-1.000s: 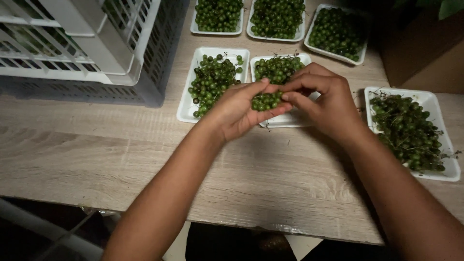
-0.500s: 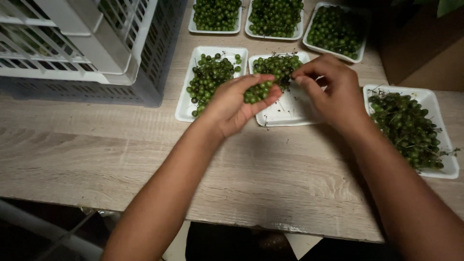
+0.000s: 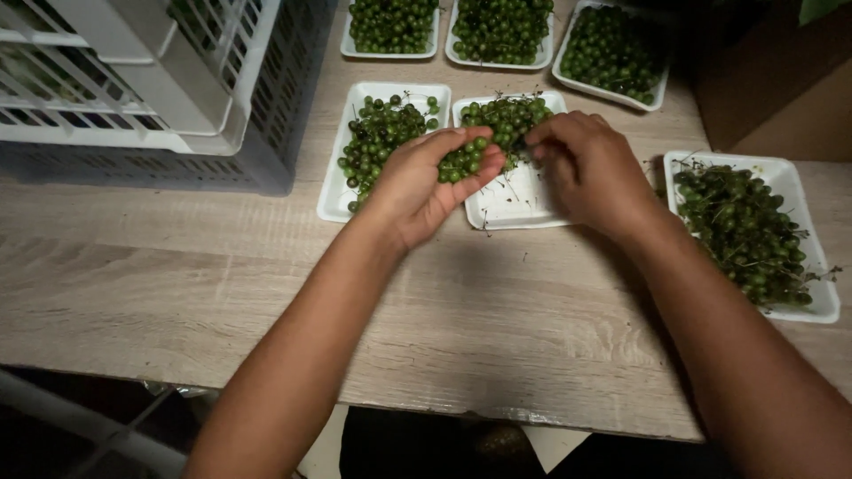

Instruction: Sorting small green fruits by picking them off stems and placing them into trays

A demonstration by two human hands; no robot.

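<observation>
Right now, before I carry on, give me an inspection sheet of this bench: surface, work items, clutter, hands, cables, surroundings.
Surface: pale wood-grain table, stray stems on it near the trays.
Work items: left hand cups a bunch of green berries; right hand picks over the middle tray, half bare, berries heaped at its far end.
Other trays: left tray and right tray hold berries on stems; three back trays are full.
Clutter: loose stems only.
Hands: both curled, fingers around berries.
Cables: nothing seen.
Surroundings: white and grey crates at left, brown box at right.
</observation>
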